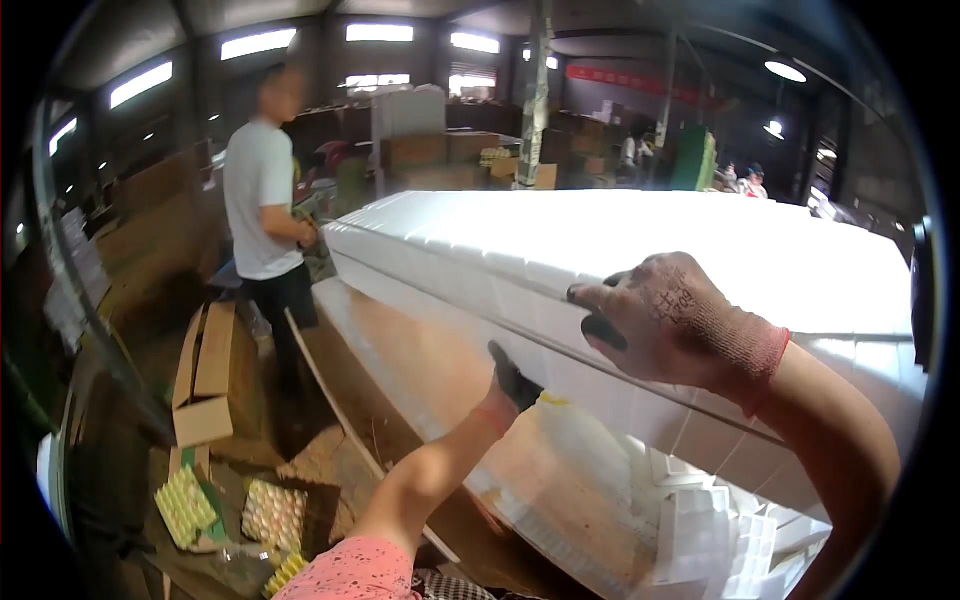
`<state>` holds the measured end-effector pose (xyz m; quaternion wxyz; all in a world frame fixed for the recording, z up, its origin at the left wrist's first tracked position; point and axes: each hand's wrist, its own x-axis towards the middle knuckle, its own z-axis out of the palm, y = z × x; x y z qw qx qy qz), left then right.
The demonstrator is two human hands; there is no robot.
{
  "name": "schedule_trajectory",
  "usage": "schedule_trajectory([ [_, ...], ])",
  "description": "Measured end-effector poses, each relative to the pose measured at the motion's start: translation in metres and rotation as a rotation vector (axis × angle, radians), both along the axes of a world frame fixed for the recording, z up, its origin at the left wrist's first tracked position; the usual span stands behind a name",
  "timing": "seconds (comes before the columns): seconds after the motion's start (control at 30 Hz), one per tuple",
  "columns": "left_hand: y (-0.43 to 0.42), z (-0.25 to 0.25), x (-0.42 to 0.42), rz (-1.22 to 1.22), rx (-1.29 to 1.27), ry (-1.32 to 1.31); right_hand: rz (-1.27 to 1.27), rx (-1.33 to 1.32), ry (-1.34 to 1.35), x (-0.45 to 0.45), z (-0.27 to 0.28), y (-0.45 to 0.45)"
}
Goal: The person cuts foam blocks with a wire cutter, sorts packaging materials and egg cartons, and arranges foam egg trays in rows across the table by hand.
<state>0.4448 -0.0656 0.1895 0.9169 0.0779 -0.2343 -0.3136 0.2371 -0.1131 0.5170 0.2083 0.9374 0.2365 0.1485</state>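
Note:
A large stack of white sheets or panels [620, 235] fills the middle and right. My right hand [665, 320], in a pinkish knitted glove with dark fingertips, rests at the stack's near edge; its index finger points left and its fingers curl, with a thin dark line of the edge beneath. Lower down, my left hand [515, 380] wears a dark-palmed glove and touches the stack's side, thumb up and apart; its other fingers are hidden. Below the stack is a worn wooden board [420, 370]. White plastic trays [695, 530] lie under the stack's near right part.
A person [262, 200] in a white shirt stands beyond the stack's left end. An open cardboard box [205, 375], a yellow egg tray [185, 507] and a tray of small round items [274, 515] are on the floor at left. A post [533, 110] rises behind.

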Motion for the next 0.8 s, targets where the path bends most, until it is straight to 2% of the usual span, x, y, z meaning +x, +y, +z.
schedule_trajectory([
  [0.07, 0.016, -0.013, 0.017, 0.086, 0.075, -0.071, 0.046, 0.079, 0.070, 0.023, -0.014, 0.011],
  [0.1, 0.026, -0.020, 0.022, 0.030, 0.074, -0.047, 0.096, 0.125, 0.077, 0.037, -0.029, 0.014],
  [0.13, 0.034, -0.049, 0.040, -0.069, 0.026, 0.065, 0.089, 0.224, 0.076, 0.038, -0.044, 0.024],
  [0.17, 0.047, -0.071, 0.048, -0.080, 0.093, 0.121, 0.117, 0.370, 0.063, 0.041, -0.064, 0.034],
  [0.2, 0.063, -0.091, 0.051, -0.074, 0.202, 0.159, 0.128, 0.314, -0.014, 0.038, -0.081, 0.049],
  [0.23, 0.078, -0.108, 0.054, -0.091, 0.305, 0.186, 0.087, 0.292, 0.170, 0.036, -0.091, 0.057],
  [0.3, 0.108, -0.133, 0.056, -0.135, 0.519, 0.200, -0.019, 0.456, 0.404, 0.040, -0.102, 0.077],
  [0.37, 0.123, -0.144, 0.059, -0.199, 0.692, 0.163, 0.144, 0.381, 0.250, 0.046, -0.172, 0.068],
  [0.43, 0.126, -0.146, 0.068, -0.278, 0.819, 0.039, 0.048, 0.367, 0.302, 0.045, -0.188, 0.063],
  [0.47, 0.119, -0.142, 0.078, -0.307, 0.873, -0.064, 0.007, 0.345, 0.361, 0.045, -0.202, 0.052],
  [0.53, 0.097, -0.135, 0.095, -0.360, 0.981, -0.301, -0.201, 0.395, 0.252, 0.052, -0.240, 0.014],
  [0.57, 0.085, -0.131, 0.107, -0.397, 1.048, -0.454, -0.076, 0.472, 0.050, 0.059, -0.227, -0.001],
  [0.6, 0.073, -0.128, 0.122, -0.449, 1.134, -0.653, -0.149, 0.485, 0.001, 0.060, -0.231, -0.017],
  [0.63, 0.061, -0.125, 0.138, -0.533, 1.224, -0.885, -0.323, 0.535, 0.075, 0.059, -0.240, -0.035],
  [0.7, 0.038, -0.110, 0.173, -0.775, 1.259, -1.512, -0.286, 0.407, 0.002, 0.057, -0.247, -0.055],
  [0.73, 0.034, -0.087, 0.182, -0.798, 1.173, -1.683, -0.311, 0.408, -0.003, 0.054, -0.246, -0.059],
  [0.8, 0.065, 0.047, 0.142, -0.297, 0.926, -1.405, -0.263, 0.393, 0.007, 0.051, -0.236, -0.069],
])
